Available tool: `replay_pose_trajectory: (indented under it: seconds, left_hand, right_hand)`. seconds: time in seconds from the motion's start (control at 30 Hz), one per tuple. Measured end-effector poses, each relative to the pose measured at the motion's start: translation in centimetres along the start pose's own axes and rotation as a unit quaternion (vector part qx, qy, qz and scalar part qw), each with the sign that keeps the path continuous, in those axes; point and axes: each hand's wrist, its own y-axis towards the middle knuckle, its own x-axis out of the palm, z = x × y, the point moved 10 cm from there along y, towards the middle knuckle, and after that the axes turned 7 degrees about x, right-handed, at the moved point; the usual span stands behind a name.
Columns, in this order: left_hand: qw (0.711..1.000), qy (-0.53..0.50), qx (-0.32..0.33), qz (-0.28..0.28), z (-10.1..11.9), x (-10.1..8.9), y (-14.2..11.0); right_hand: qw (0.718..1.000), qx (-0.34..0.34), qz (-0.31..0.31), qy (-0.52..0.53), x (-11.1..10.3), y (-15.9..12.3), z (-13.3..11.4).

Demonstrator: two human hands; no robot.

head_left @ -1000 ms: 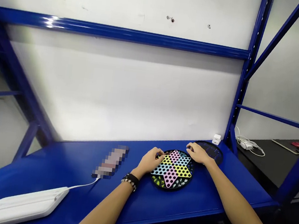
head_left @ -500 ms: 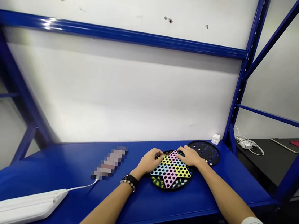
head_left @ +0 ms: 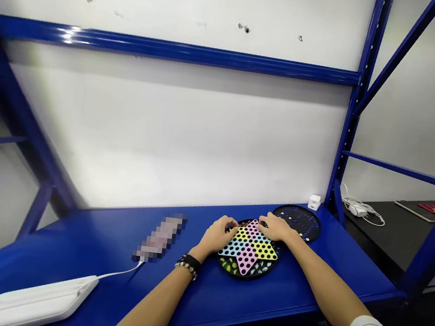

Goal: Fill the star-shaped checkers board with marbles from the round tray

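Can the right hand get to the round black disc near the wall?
Probably yes. The round black disc lies close beside the right hand, and I see nothing between them. The hand would need to leave the star board.

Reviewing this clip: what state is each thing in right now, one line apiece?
Star board: flat over the round tray, visible holes dark
Round tray: holding coloured pieces
Black disc: flat, partly hidden
Left hand: fingers curled, grip unclear
Right hand: at the board's far point, grip unclear
Pixelated object: lying flat, white cable attached
White cord: loosely bundled
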Motion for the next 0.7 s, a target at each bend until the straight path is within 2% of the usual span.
replay_pose_trajectory:
  seconds: [0.23, 0.7]
  left_hand:
    - [1.000, -0.002, -0.001, -0.003, 0.13, 0.03, -0.03]
    - [1.000, -0.003, 0.002, 0.002, -0.03, 0.10, 0.05]
  right_hand:
    - [0.999, 0.009, 0.002, -0.033, 0.13, 0.58, -0.29]
    - [0.999, 0.034, 0.037, 0.000, -0.37, 0.62, 0.41]
